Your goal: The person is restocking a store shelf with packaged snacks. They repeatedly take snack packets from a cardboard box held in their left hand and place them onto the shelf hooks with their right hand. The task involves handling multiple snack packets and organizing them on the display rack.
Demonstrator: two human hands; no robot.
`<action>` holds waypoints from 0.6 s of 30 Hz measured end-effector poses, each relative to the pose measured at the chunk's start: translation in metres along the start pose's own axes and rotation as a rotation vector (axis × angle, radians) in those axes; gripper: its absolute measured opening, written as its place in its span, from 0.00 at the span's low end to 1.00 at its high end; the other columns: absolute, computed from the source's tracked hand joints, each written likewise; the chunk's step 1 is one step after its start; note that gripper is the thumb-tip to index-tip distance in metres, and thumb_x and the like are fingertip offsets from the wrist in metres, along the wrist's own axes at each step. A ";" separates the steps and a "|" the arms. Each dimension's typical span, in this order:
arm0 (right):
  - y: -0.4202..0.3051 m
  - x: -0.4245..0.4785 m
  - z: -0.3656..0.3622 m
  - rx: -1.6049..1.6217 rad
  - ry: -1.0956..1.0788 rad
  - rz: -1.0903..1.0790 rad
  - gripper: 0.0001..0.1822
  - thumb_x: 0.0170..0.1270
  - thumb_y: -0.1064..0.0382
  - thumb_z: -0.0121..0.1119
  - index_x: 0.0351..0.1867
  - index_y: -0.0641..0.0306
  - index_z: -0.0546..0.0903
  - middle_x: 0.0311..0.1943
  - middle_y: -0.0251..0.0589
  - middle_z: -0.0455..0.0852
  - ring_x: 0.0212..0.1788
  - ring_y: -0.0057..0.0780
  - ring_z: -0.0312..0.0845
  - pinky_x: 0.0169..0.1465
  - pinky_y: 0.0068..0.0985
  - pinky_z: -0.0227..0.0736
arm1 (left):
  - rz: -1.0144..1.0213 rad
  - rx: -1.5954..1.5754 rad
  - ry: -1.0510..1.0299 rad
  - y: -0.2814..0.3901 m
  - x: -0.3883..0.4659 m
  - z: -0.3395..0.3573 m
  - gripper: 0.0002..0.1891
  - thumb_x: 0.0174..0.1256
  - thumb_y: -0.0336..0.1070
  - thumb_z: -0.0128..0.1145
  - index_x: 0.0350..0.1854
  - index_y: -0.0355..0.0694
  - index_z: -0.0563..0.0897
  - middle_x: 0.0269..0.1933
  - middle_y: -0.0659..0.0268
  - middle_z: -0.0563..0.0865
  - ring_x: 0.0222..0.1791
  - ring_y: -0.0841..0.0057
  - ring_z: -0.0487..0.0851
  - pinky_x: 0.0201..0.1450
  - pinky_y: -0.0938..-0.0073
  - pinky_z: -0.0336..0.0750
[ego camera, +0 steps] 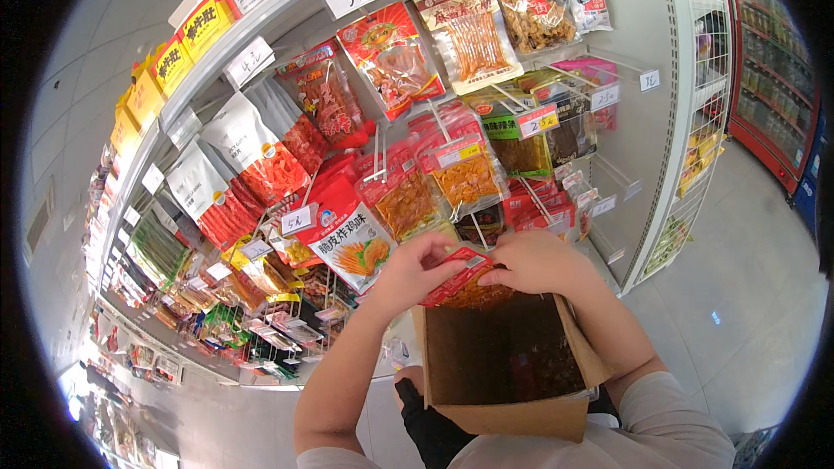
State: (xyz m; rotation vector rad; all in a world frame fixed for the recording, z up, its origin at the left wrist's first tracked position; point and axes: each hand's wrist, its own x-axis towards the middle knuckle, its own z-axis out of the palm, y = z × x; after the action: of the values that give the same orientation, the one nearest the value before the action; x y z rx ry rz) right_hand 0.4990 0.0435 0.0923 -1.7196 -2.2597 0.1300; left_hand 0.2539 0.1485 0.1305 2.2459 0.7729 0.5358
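Between them, my left hand [417, 270] and my right hand [531, 262] hold a red-topped snack packet [459, 283] with orange contents showing through clear plastic. My left thumb and fingers pinch its upper left part; my right fingers grip its right side. The packet is tilted over the far edge of an open cardboard box [515, 418], whose dark inside shows below it. Just beyond my hands hang similar orange snack packets [464, 177] on metal hooks. A red and white packet [352, 241] hangs close to my left hand.
A shelf rack of hanging snack packets [257, 150] spans the front and left. Price tags [539, 122] stick out on hook ends. The rack's side panel [645, 117] and a wire rack [700, 78] stand at right, with a glass-door drinks fridge [772, 58] beyond the tiled floor [736, 299].
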 end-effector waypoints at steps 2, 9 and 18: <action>0.012 -0.001 0.004 0.069 0.037 0.006 0.29 0.82 0.35 0.59 0.52 0.61 0.92 0.45 0.52 0.92 0.51 0.58 0.90 0.55 0.53 0.83 | -0.043 0.152 -0.069 -0.014 -0.004 -0.007 0.15 0.79 0.42 0.74 0.57 0.38 0.91 0.39 0.67 0.92 0.39 0.82 0.88 0.45 0.74 0.83; 0.018 -0.005 0.003 0.141 0.064 0.046 0.30 0.84 0.32 0.54 0.57 0.54 0.92 0.45 0.54 0.94 0.51 0.59 0.92 0.54 0.53 0.85 | -0.125 0.068 -0.033 -0.064 -0.032 -0.013 0.15 0.84 0.44 0.69 0.50 0.34 0.90 0.36 0.68 0.88 0.40 0.86 0.82 0.45 0.76 0.78; -0.002 -0.008 -0.014 0.211 0.071 0.150 0.33 0.85 0.29 0.49 0.63 0.54 0.88 0.45 0.55 0.95 0.51 0.61 0.92 0.54 0.53 0.84 | 0.054 -0.332 0.552 -0.048 -0.031 0.031 0.10 0.85 0.37 0.67 0.50 0.33 0.89 0.38 0.71 0.86 0.39 0.85 0.80 0.46 0.78 0.76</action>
State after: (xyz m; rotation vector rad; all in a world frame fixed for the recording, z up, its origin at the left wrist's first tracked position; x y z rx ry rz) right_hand 0.5034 0.0340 0.1049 -1.7493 -1.9877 0.3221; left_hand 0.2310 0.1410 0.0704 1.8257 0.8154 1.2454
